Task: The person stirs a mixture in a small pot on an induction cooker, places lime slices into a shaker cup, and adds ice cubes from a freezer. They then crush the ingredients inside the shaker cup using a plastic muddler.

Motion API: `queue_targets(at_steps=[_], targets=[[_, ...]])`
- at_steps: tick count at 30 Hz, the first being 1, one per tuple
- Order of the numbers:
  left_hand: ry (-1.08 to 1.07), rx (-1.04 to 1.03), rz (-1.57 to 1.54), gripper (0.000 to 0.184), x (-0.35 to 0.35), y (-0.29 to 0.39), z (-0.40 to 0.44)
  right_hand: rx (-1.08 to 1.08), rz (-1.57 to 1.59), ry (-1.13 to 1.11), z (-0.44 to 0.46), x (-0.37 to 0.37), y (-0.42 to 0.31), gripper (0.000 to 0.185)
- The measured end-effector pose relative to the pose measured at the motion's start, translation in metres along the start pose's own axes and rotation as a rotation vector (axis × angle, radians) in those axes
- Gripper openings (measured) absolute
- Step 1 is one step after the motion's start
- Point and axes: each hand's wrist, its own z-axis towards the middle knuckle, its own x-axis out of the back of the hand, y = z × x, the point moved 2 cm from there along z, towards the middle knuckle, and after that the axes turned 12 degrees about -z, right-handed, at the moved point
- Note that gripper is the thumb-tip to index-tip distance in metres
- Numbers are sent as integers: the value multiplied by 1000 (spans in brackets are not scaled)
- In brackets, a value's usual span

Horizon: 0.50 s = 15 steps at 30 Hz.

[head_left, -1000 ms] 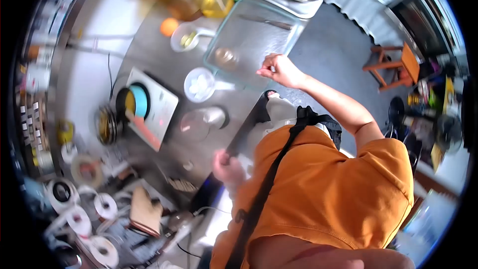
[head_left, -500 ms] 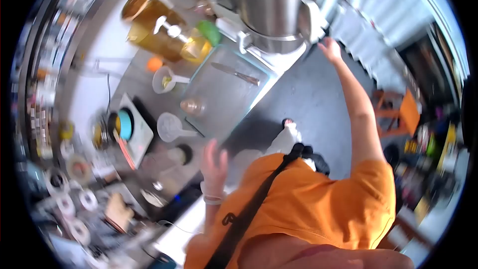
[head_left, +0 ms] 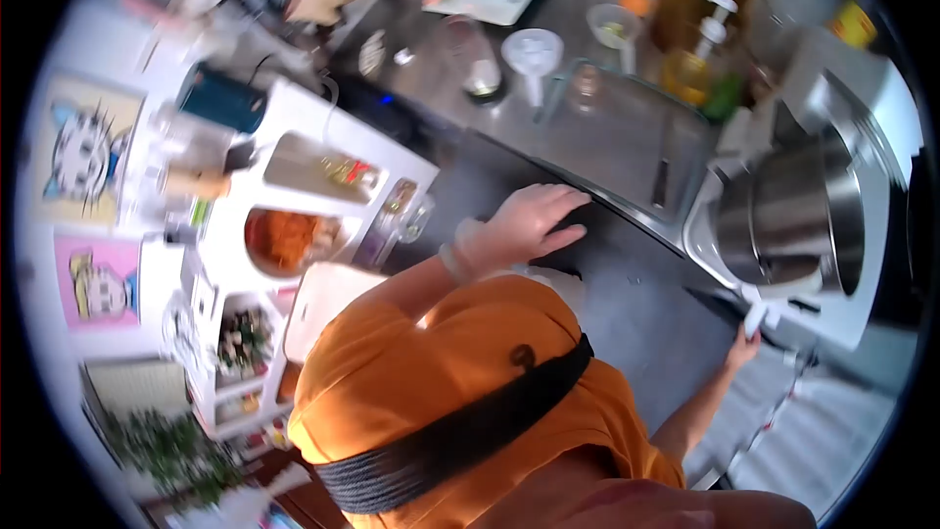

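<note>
Right hand (head_left: 746, 345): apparently pinching the white handle (head_left: 760, 315), probably for firm purchase on the metal bowl (head_left: 788, 211).
Bowl spot: just beyond the right grip, over a white base (head_left: 832, 321), likely for support.
Left hand (head_left: 534, 220): thumb spread from fingers, holding nothing visible.
Tray (head_left: 622, 142): beyond left hand, perhaps containing the knife (head_left: 663, 174) safely.
Counts: one bowl, one tray, one knife, two handled cups (head_left: 533, 47).

Head-worn view, forward and steeply downward
</note>
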Motion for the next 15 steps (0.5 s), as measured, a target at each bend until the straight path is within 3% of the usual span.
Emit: queue_targets(at_steps=[1, 2, 4, 6, 9, 15], targets=[[33, 35, 31, 42, 4, 2, -2, -34, -30, -10, -1, 8, 25, 42], [45, 31, 9, 41, 5, 5, -1, -54, 131, -6, -13, 14, 34, 40], [52, 23, -27, 41, 9, 5, -8, -85, 280, 8, -45, 23, 22, 38], [52, 55, -16, 40, 13, 0, -13, -259, 539, -36, -76, 44, 14, 34], [62, 39, -18, 39, 22, -13, -24, -287, 689, 18, -124, 71, 19, 32], [99, 8, -26, 39, 53, -44, -54, -308, 684, 257, -255, 137, 3, 27]])
